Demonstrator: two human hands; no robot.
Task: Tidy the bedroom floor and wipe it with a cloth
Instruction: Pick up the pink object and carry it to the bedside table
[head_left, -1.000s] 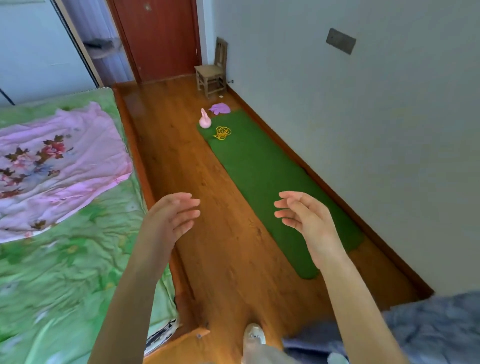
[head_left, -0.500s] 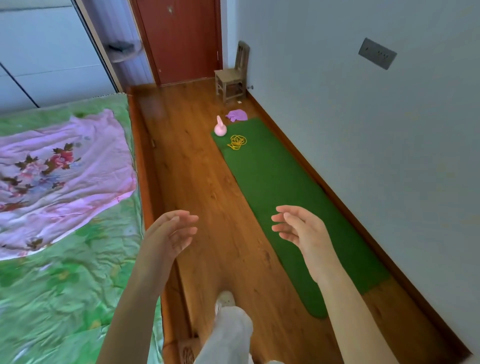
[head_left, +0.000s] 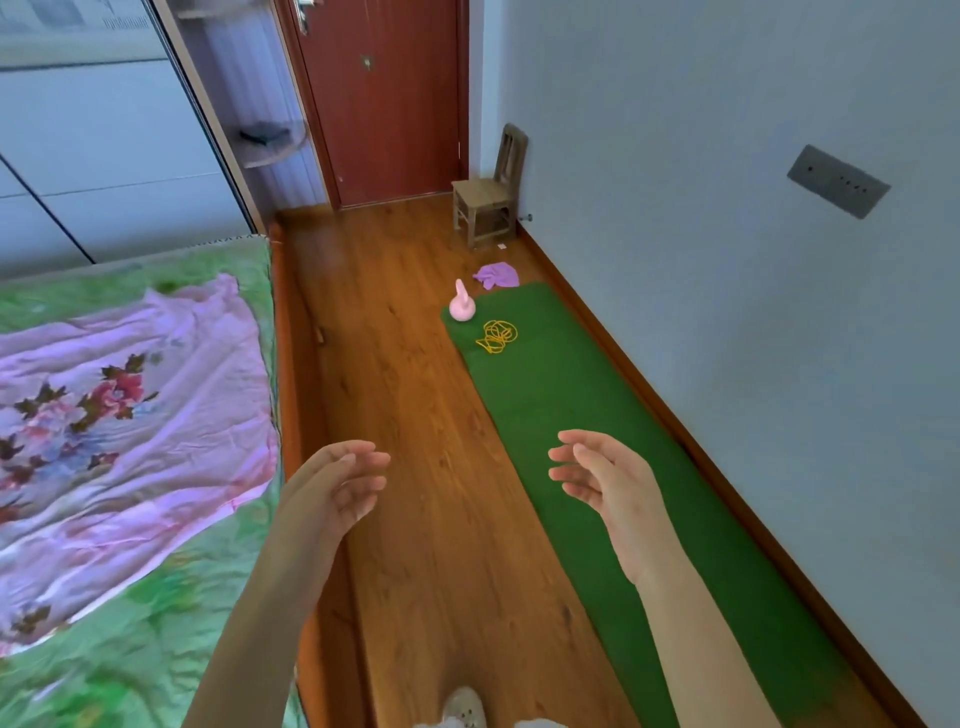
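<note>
A: What are the hands doing?

B: Both are raised over the floor (head_left: 415, 415), palms facing each other. The left hand (head_left: 332, 488) has loose, slightly bent fingers and holds nothing. The right hand (head_left: 605, 480) is the same, fingers relaxed and spread, nothing in it.

A: Where is the cloth?

B: The purple cloth (head_left: 496, 275) lies crumpled on the bare floor far ahead, just beyond the far end of the green mat (head_left: 597, 441) and near the small wooden chair (head_left: 485, 200) by the right wall.

A: Anything else lying about?

B: A pink toy (head_left: 462, 306) stands at the mat's far left corner, and a tangle of yellow cord (head_left: 497, 335) lies on the mat just near of it. The mat runs along the right wall. The bed (head_left: 130, 649) fills the left side, with a pink floral sheet (head_left: 119, 415) spread on its green cover. A red door (head_left: 384, 104) stands shut at the far end. One shoe (head_left: 465, 709) shows at the near edge.
</note>
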